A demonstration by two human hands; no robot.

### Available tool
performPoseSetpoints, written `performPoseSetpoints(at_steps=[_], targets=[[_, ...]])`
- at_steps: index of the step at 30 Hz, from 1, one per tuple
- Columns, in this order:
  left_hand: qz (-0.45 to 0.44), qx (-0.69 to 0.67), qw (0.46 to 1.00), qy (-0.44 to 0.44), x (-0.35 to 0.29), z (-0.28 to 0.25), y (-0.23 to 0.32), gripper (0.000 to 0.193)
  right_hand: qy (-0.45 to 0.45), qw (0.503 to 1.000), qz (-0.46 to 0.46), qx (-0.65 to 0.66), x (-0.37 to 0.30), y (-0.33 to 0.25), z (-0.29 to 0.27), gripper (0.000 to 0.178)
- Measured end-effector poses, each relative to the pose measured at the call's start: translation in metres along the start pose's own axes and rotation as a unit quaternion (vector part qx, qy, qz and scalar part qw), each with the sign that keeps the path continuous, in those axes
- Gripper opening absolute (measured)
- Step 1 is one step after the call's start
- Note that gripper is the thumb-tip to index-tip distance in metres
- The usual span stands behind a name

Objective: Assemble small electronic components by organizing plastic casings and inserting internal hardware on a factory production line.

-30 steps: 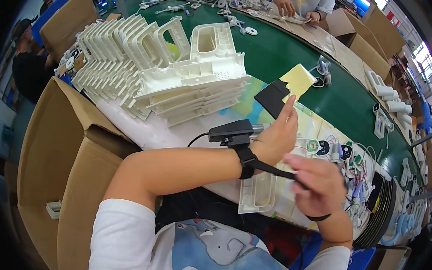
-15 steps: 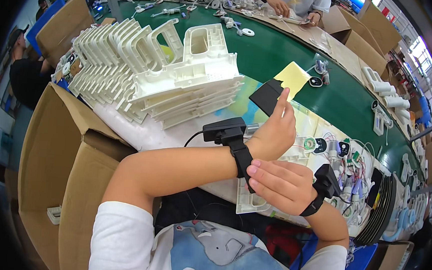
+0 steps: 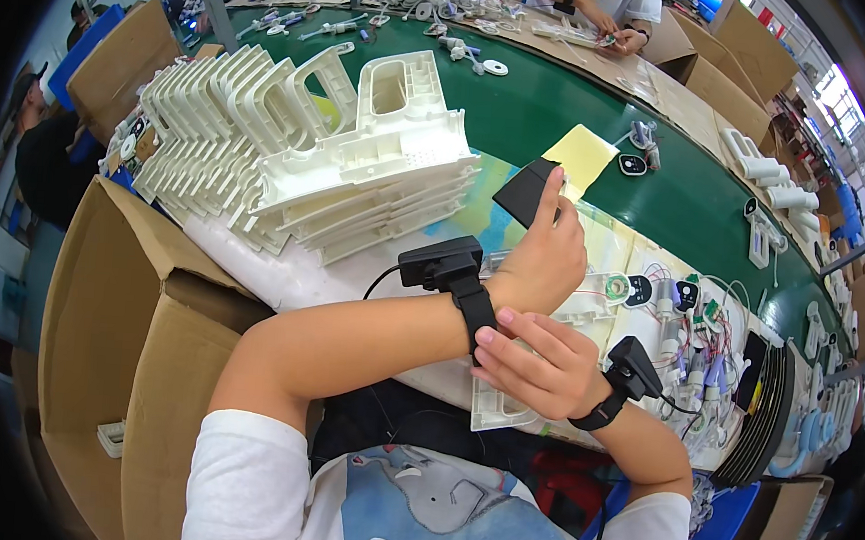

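Observation:
My left hand point(image 3: 543, 263) is raised over the bench with its fingers stretched out, holding nothing. A black strap point(image 3: 474, 313) with a small black boxy device point(image 3: 441, 261) circles its wrist. The fingers of my right hand point(image 3: 551, 369) press on that strap at its near side; the thumb is hidden. My right wrist carries a similar black device point(image 3: 634, 369). Beyond my left fingertips lies a black flat piece point(image 3: 525, 190) beside a yellow paper point(image 3: 583, 156). A white plastic part point(image 3: 489, 410) shows partly under my right hand.
White plastic housings point(image 3: 364, 170) stand stacked at left, above an open cardboard box point(image 3: 98, 317). Wires and small motor-like parts point(image 3: 707, 359) crowd the right side. Across the green table point(image 3: 525, 96), another person's hands point(image 3: 619, 34) handle parts.
My right hand has shifted slightly left along the strap, its fingers more bent and spread. My left hand has moved a little left. The other person's hands have come closer together.

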State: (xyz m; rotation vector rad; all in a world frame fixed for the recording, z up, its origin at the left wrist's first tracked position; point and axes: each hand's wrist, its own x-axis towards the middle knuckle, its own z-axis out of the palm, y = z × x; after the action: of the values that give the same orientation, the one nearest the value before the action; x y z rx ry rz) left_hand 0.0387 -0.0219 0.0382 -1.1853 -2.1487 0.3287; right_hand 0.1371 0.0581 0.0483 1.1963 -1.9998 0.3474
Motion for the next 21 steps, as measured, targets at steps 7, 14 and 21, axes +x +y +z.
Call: performPoseSetpoints(at_steps=[7, 14, 21], targets=[[-0.002, -0.05, 0.998, -0.037, -0.007, 0.009, 0.006, 0.021, -0.015, 0.997, 0.063, 0.035, 0.002, -0.009, -0.006, 0.025], [0.087, -0.045, 0.994, -0.043, -0.001, -0.015, 0.007, 0.029, -0.038, 0.954, 0.202, 0.218, 0.022, 0.003, -0.016, 0.026], [0.024, 0.185, 0.982, 0.033, -0.033, 0.059, 0.073, 0.037, -0.063, 0.917, 0.251, 0.303, 0.066, 0.071, -0.001, 0.067]])
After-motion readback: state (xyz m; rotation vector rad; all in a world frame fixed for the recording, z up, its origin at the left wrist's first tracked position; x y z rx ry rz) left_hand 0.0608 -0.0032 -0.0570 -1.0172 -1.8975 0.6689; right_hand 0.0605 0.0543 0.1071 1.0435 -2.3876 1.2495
